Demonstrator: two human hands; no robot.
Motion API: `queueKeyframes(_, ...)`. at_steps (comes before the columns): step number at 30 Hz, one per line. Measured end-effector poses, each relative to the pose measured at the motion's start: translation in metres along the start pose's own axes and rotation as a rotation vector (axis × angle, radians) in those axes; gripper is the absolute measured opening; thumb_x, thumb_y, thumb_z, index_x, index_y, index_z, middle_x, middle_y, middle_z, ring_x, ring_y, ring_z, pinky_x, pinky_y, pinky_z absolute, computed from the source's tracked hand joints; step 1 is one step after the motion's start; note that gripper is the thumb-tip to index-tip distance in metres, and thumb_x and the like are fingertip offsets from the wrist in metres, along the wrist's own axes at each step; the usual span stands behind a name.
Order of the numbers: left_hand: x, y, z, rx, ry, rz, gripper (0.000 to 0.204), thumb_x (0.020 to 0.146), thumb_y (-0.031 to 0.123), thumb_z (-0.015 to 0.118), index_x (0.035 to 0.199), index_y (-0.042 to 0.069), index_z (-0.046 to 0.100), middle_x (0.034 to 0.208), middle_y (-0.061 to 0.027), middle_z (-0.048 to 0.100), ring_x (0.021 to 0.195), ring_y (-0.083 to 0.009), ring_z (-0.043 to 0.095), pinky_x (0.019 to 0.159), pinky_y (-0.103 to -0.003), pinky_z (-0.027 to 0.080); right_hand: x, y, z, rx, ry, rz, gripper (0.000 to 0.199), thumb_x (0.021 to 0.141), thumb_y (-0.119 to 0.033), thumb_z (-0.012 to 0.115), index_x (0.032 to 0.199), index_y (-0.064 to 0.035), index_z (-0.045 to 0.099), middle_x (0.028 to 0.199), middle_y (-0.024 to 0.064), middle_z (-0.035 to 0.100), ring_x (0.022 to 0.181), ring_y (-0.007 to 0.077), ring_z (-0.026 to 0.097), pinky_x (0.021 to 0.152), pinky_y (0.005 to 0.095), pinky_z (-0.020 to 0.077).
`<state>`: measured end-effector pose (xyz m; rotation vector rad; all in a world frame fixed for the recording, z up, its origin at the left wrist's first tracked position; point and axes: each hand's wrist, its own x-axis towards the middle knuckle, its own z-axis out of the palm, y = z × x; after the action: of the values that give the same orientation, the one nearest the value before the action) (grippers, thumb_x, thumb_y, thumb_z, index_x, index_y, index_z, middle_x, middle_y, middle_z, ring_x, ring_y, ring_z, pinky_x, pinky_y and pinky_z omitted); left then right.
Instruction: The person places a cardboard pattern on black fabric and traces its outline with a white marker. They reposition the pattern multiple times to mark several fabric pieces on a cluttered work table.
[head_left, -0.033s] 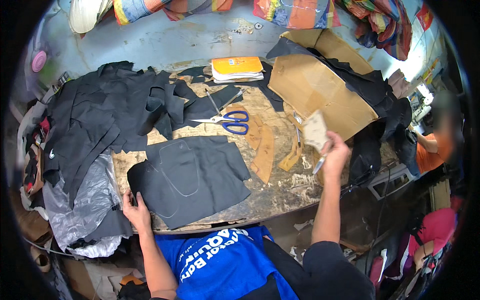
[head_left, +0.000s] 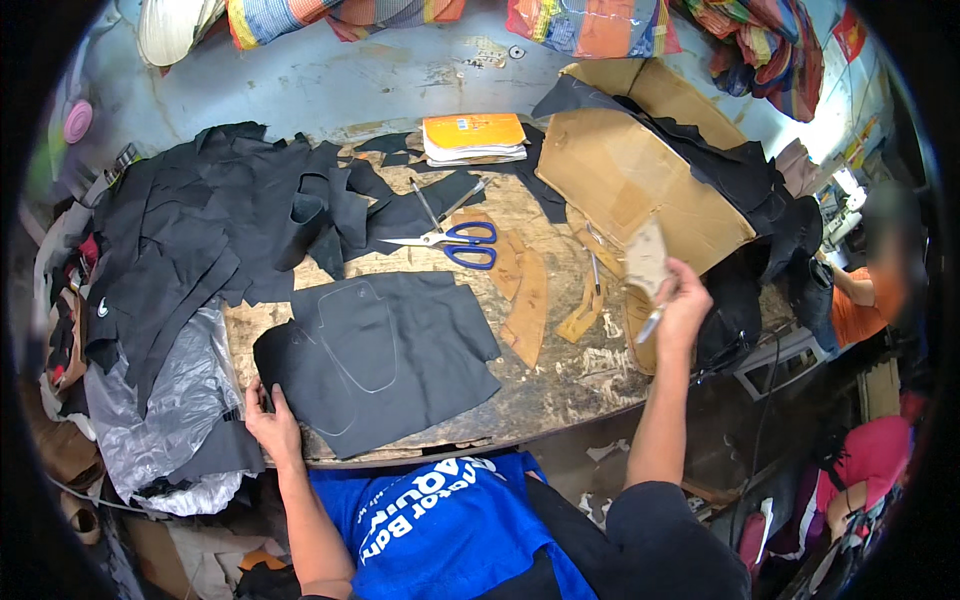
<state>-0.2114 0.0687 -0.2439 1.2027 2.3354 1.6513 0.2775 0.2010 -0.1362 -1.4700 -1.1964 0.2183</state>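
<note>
My left hand (head_left: pixel 268 425) presses flat, grip released, on the dark cloth piece (head_left: pixel 385 360) at the wooden tabletop (head_left: pixel 560 385) edge. My right hand (head_left: pixel 682 305) grasps a tan cardboard shape (head_left: pixel 646 258) and silver pen (head_left: pixel 650 322), near blue-handled scissors (head_left: pixel 450 240).

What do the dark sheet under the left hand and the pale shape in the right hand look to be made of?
The dark sheet looks like matte black leather or a synthetic stand-in: it lies flat and limp, with pale traced outlines on it. The pale shape in the right hand looks like stiff tan cardboard, holding its form upright. The left hand presses the sheet's near edge.
</note>
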Motion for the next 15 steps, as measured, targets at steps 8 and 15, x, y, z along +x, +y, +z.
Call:
queueKeyframes(8, -0.001, 0.009, -0.002, 0.082, 0.006, 0.015, 0.029, 0.082, 0.001, 0.061, 0.11, -0.006, 0.057, 0.094, -0.0128, 0.064, 0.083, -0.0176, 0.058, 0.079, -0.029, 0.046, 0.014, -0.013, 0.01, -0.434, -0.009, -0.555, 0.018, 0.081, -0.005, 0.063, 0.098, 0.0001, 0.066, 0.081, 0.0198, 0.064, 0.071, 0.031, 0.062, 0.067, 0.0359, 0.0497)
queueKeyframes(15, 0.007, -0.002, 0.001, -0.454, 0.063, -0.137, 0.033, 0.083, -0.002, 0.062, 0.114, -0.009, 0.052, 0.101, -0.014, 0.063, 0.093, -0.0159, 0.059, 0.083, -0.026, 0.046, -0.086, 0.013, 0.047, -0.525, -0.466, -0.317, 0.03, 0.071, -0.018, 0.075, 0.094, -0.001, 0.066, 0.091, 0.022, 0.064, 0.098, 0.0405, 0.057, 0.086, 0.0468, 0.0453)
